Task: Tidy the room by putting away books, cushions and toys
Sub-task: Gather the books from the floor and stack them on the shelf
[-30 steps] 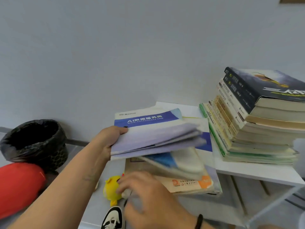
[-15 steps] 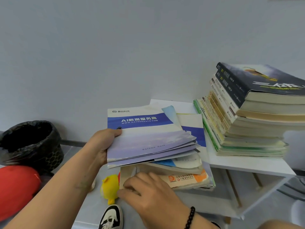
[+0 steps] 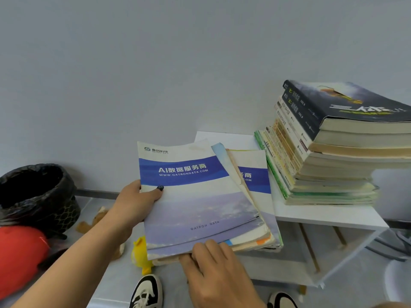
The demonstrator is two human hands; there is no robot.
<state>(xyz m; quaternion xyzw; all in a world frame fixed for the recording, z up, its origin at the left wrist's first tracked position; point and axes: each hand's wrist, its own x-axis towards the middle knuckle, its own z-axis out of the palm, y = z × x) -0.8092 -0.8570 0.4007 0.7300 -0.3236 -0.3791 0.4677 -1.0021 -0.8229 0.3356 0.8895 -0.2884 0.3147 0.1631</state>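
a sheaf of thin booklets (image 3: pixel 200 203) is held over the left end of the white counter (image 3: pixel 322 215), its far part over the counter top and its near part overhanging the floor. the long axis runs away from the viewer toward the wall, the printed titles at the far end. the top cover is glossy, white with a blue band; beneath it the sheets are fanned slightly to the right, with worn, curled edges. the left hand (image 3: pixel 135 202) grips the left edge, thumb pressed on the cover and fingers hidden beneath. the right hand (image 3: pixel 213 270) is set against the near edge with its fingers curled on the lower corner of the pile.

just to the right, on the same counter, a tall stack of thick paperbacks (image 3: pixel 329 152) lies flat, spines facing left, a dark-covered book on top; the sheaf lies beside its base, and whether they touch cannot be told. on the floor below, a yellow plush toy (image 3: pixel 140 254) is partly hidden by the booklets, a brown plush toy (image 3: pixel 93 221) lies near the left forearm, and a round bin lined with a crinkled black bag (image 3: pixel 37 196) stands against the wall beside a smooth red cushion (image 3: pixel 20 261). two black-and-white shoes (image 3: pixel 146 292) are seen at the bottom edge.
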